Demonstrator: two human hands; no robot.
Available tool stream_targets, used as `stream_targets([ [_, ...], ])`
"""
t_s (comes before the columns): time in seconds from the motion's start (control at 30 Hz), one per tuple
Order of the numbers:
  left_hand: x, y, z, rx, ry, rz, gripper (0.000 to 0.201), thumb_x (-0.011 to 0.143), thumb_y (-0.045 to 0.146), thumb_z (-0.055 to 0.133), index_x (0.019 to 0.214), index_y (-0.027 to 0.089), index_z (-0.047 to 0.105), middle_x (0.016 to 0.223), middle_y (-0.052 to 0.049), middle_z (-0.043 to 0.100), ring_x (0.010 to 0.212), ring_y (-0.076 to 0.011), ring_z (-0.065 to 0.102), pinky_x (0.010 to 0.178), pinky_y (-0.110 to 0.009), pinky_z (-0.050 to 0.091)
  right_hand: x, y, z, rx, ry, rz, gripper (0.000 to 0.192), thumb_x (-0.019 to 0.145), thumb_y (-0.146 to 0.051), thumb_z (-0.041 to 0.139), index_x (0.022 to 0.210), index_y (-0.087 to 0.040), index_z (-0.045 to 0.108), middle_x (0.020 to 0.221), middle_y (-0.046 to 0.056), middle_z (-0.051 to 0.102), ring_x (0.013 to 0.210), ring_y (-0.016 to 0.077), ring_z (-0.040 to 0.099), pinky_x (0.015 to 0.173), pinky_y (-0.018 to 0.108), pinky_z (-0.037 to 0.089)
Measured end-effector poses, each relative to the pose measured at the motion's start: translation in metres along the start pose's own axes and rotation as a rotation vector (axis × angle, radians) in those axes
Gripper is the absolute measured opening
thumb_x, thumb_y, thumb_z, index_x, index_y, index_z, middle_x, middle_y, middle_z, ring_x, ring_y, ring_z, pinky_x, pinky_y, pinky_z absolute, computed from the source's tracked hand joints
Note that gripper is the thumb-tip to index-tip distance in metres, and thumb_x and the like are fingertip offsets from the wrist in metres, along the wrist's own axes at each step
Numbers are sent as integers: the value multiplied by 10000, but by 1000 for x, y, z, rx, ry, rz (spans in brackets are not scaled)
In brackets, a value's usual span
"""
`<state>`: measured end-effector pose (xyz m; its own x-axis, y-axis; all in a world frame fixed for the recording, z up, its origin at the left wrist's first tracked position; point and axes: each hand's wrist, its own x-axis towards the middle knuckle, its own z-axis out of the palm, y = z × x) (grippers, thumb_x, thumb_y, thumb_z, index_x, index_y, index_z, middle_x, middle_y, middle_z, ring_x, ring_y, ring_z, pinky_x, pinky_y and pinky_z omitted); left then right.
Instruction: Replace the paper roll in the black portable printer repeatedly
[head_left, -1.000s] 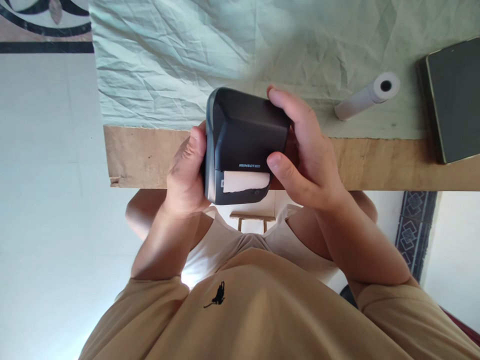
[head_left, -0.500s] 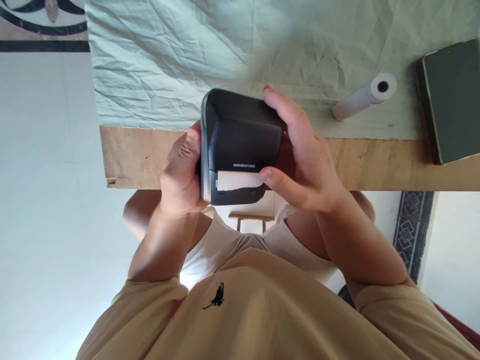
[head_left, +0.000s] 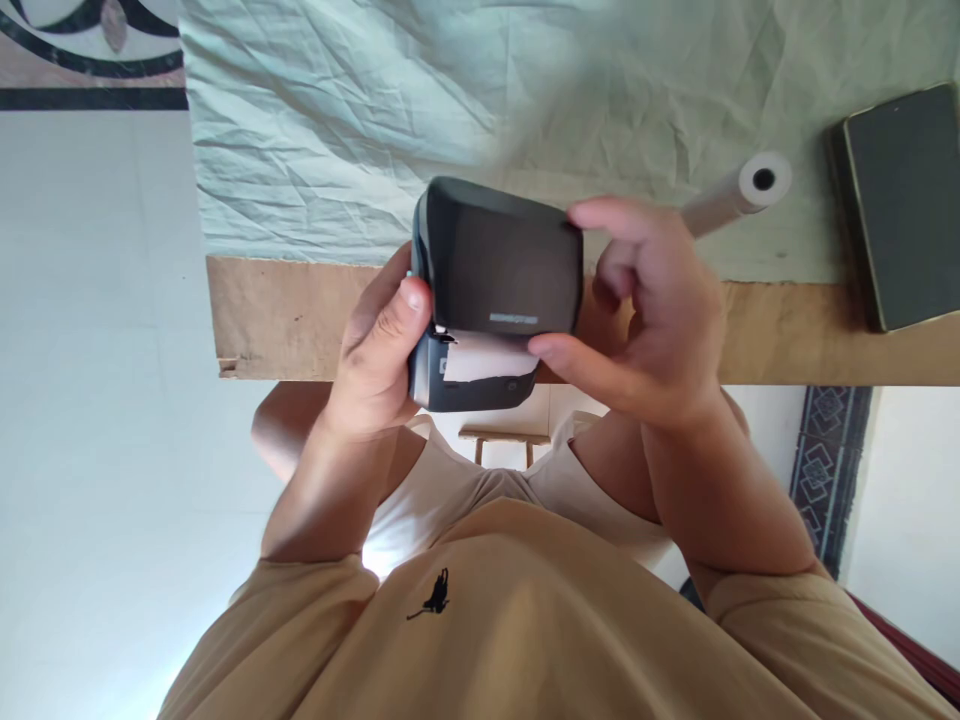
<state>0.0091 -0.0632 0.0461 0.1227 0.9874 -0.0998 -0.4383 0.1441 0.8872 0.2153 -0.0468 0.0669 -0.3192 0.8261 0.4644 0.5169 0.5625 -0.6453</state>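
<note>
The printer [head_left: 495, 290] is held in the air just over the near edge of the bench [head_left: 300, 315], above the lap, clear of the cloth [head_left: 337, 120]. It is gripped by the left hand [head_left: 379, 350], which is closed round its left side with the thumb pressed at the seam under the lid. The right hand [head_left: 645, 310] is held narrow but loose: the thumb is laid against the paper [head_left: 484, 358] at the slot, and the index finger is crooked over the lid's far corner, so a touch is shown rather than a firm hold. A spare roll [head_left: 739, 190] is seen lying on the cloth to the right, and a dark tablet [head_left: 896, 205] beyond it, both well apart from the printer. A risk is judged here: with the weight carried mostly by one hand off the bench edge, the printer could be tipped or dropped if the thumb's push on the seam is overdone. The paper tongue could also be creased or caught if the lid is snapped shut on it crooked. Against the frame a second ago, the lid is seen raised a little at the front, the right fingers have been lifted from the side, and the left thumb has been moved up to the seam.
</note>
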Motion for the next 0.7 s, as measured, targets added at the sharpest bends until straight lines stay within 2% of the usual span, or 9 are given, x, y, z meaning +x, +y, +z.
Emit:
stream_targets([
  [0.07, -1, 1, -2, -4, -49, -1, 358, 999, 481, 550, 1175, 211, 707, 1061, -40, 731, 1306, -289, 656, 1134, -507, 527, -2, -4, 2, 37, 59, 58, 459, 941, -612, 578, 1248, -273, 535, 935, -8, 633, 559, 54, 461, 519, 252, 487],
  [0.13, -1, 2, -4, -7, -89, -1, 364, 1010, 487, 535, 1173, 211, 709, 1010, -35, 728, 1198, -276, 713, 1025, -458, 588, -2, -8, 7, 105, 130, 100, 385, 970, -594, 540, 1231, -312, 511, 1018, -12, 614, 505, 21, 421, 450, 225, 417],
  [0.2, -1, 2, -6, -2, -104, -14, 428, 996, 526, 532, 1184, 183, 704, 954, -56, 727, 1081, -273, 748, 838, -373, 624, 0, -11, 14, 201, 263, 155, 299, 999, -564, 492, 1201, -344, 475, 1032, -10, 568, 533, 40, 486, 430, 223, 406],
  [0.27, 0, 2, -6, 15, -111, -24, 495, 974, 546, 532, 1216, 144, 691, 942, -87, 730, 989, -269, 759, 669, -306, 591, 5, -11, 19, 272, 452, 192, 228, 1005, -533, 485, 1068, -315, 467, 977, 2, 492, 628, 81, 586, 420, 224, 401],
  [0.37, 1, 3, -5, 64, -100, -28, 519, 958, 544, 549, 1234, 125, 681, 1006, -117, 740, 987, -278, 756, 658, -310, 582, 10, -9, 23, 278, 573, 148, 287, 970, -459, 570, 860, -250, 409, 877, 3, 500, 621, 93, 587, 433, 237, 407],
  [0.47, -1, 7, -3, 80, -108, -43, 483, 966, 538, 557, 1241, 159, 677, 1084, -112, 738, 1104, -298, 733, 796, -355, 597, 10, -10, 21, 218, 474, 65, 260, 936, -376, 624, 819, -254, 427, 721, -36, 575, 525, 91, 530, 470, 264, 454],
  [0.53, -2, 9, -3, 88, -146, -39, 476, 972, 545, 551, 1250, 179, 675, 1095, -104, 738, 1142, -306, 723, 859, -386, 594, 8, -14, 18, 59, 362, 7, 180, 910, -281, 658, 829, -261, 498, 679, -60, 611, 523, 90, 549, 473, 261, 444],
  [0.63, -2, 12, -4, 169, -226, -2, 465, 997, 534, 515, 1229, 173, 696, 1049, -103, 747, 1139, -314, 722, 854, -402, 581, 8, -23, 12, -184, 228, -10, 111, 898, -171, 657, 841, -253, 609, 702, -69, 689, 514, 74, 554, 466, 258, 380],
  [0.7, -3, 13, -5, 216, -236, 12, 460, 1011, 524, 492, 1214, 172, 707, 1023, -98, 749, 1112, -308, 727, 780, -373, 559, 10, -28, 9, -267, 164, 18, 108, 909, -177, 639, 827, -244, 658, 762, -54, 742, 549, 80, 585, 488, 269, 361],
])
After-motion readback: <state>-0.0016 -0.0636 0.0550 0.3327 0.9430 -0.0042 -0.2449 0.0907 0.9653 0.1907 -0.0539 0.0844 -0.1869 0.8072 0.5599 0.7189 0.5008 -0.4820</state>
